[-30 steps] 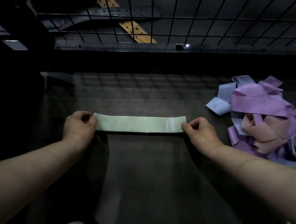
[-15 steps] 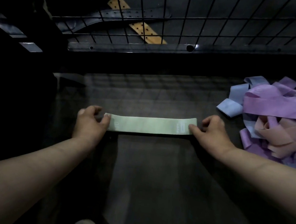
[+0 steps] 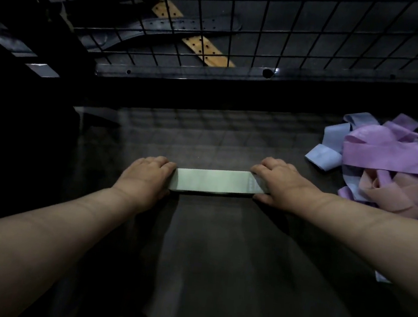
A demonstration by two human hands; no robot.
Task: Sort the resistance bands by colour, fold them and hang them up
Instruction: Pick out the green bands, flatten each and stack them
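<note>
Where writing is concerned, we record only a faint pale print near the right end of the green band (image 3: 210, 180); it is too dim to read. The band is a flat, smooth, rectangular strip of pale green, lying on the dark surface (image 3: 217, 262) at the centre of the view. Its long axis runs from 9 o'clock to 3 o'clock.

The left hand (image 3: 146, 177) covers the 9 o'clock end, knuckles up, fingers curled down and gripping it. The right hand (image 3: 277, 183) holds the 3 o'clock end, with the fingers laid over the top and the thumb against the near edge, clamped on the strip.

At 2 o'clock of the band, well apart from it, we note a loose pile of bands (image 3: 387, 172). These are lilac, pale blue and peach strips, soft-looking, looped and tangled over one another.

At 12 o'clock stands a black wire grid (image 3: 243, 20) of square mesh. Behind the mesh lies a tan strip (image 3: 204, 48) drilled with small holes. A dark strap (image 3: 186, 24), also punched with holes, crosses over it.

Lighting is poor, and the 9 o'clock side of the view is too dark to assess.
</note>
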